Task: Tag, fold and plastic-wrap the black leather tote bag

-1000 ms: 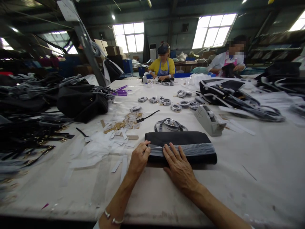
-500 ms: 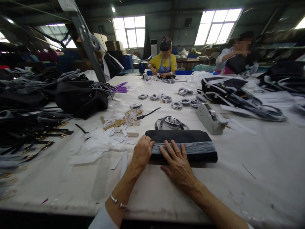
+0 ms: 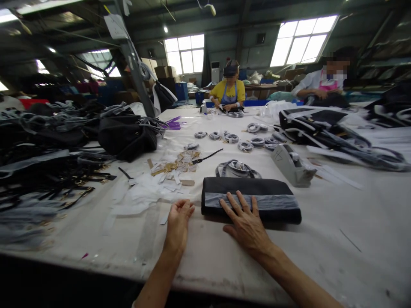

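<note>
Black bundle (image 3: 261, 188) nearside-left of tape dispenser (image 3: 290, 167), long axis crosswise. Right hand (image 3: 249, 224) nearer dispenser, fingers spread flat on bundle! Left hand (image 3: 179, 220) farther left, off bundle, fingertips bunched; grip, can't tell.

The pale desk (image 3: 324, 265) is carrying 1 black bundle (image 3: 272, 201). A grey tape dispenser (image 3: 290, 167) and coiled straps (image 3: 245, 146) are resting beyond it, white scraps (image 3: 141, 196) to its left.

Under our right fingers (image 3: 244, 202) we see a filmy grey strip (image 3: 276, 202), faintly glossy, across a matt, leather-like black bundle (image 3: 253, 187); beyond them, a smooth, plastic-looking tape dispenser (image 3: 290, 167); left of our left fingers (image 3: 183, 206), papery scraps (image 3: 138, 197).
</note>
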The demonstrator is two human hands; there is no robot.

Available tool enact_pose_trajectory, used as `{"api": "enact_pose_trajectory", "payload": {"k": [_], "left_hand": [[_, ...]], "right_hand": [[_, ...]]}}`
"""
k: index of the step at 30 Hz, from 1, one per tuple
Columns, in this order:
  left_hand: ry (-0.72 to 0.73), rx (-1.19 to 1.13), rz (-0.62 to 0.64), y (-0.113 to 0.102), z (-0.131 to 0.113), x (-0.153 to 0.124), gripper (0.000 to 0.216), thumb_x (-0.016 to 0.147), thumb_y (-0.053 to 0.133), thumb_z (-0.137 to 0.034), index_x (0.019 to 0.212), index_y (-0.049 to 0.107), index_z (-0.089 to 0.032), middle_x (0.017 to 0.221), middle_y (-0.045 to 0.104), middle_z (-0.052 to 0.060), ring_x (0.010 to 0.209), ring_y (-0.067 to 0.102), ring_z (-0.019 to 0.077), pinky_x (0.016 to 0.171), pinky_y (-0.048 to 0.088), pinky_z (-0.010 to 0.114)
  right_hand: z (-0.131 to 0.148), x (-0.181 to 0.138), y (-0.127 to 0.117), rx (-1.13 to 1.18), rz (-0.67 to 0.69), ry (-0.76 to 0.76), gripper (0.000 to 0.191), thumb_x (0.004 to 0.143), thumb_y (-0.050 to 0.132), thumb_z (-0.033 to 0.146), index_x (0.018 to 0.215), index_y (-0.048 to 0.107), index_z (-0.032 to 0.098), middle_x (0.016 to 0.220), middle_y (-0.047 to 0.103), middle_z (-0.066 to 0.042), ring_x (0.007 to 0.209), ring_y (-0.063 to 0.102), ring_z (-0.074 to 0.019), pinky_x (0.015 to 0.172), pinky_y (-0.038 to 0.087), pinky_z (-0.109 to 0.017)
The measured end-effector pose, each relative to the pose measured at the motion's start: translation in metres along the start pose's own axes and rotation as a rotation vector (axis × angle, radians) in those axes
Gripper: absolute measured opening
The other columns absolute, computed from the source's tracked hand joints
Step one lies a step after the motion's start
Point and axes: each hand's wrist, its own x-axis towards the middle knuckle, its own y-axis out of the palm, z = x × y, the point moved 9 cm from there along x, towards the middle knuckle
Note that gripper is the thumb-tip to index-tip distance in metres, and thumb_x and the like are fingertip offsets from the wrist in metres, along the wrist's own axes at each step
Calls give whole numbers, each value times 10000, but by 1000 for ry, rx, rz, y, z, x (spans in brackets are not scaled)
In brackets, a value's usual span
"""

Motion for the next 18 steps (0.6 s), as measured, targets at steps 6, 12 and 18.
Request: {"api": "enact_pose_trajectory", "payload": {"k": [6, 12, 18], "left_hand": [[-450, -402, -2, 23, 38, -4, 147, 904, 502, -40, 840, 605, -123, 928, 689, 120, 847, 698, 167, 781, 583, 277], [-363, -315, -6, 32, 41, 18, 168, 852, 588, -45, 737, 547, -160, 705, 643, 21, 639, 650, 106, 661, 564, 210], [-217, -124, 28, 35, 33, 30, 183, 715, 707, -136, 713, 527, -170, 628, 610, -19, 591, 622, 120, 632, 542, 241]], "right_hand": [[-1, 0, 3, -15, -21, -12, 727, 822, 607, 598, 1456, 366, 337, 1521, 389, -58, 1393, 300, -390, 1109, 53, -672], [-2, 0, 4, 14, -24, 2, 752, 792, 648, 593, 1448, 380, 341, 1514, 401, -55, 1396, 296, -389, 1106, 63, -685], [-1, 0, 5, -8, -3, 0, 712, 830, 623, 539, 1460, 353, 346, 1532, 369, -46, 1406, 278, -388, 1093, 99, -693]]}}
